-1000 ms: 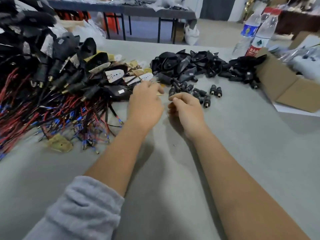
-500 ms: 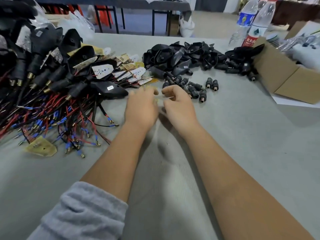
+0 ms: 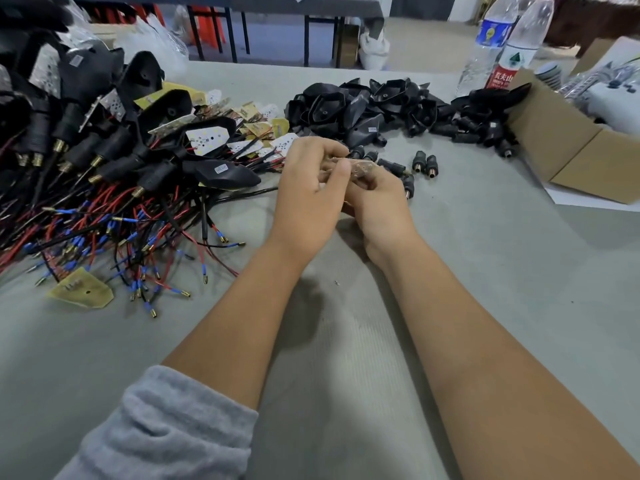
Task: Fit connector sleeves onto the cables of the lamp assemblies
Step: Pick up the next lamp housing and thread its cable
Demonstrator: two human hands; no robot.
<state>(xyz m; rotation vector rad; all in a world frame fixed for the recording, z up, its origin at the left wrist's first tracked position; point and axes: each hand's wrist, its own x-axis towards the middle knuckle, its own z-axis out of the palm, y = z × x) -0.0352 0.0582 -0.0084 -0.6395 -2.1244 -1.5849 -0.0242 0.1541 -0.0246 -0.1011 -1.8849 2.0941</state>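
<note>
My left hand (image 3: 308, 188) and right hand (image 3: 375, 199) are curled together, pinching a small lamp board (image 3: 362, 169) just above the table (image 3: 485, 271); I'd steady its cable, hidden behind my fingers, before picking a connector sleeve (image 3: 419, 161) from the loose ones nearby. Versus a second ago, my hands are raised and touching, board now visible between them.
</note>
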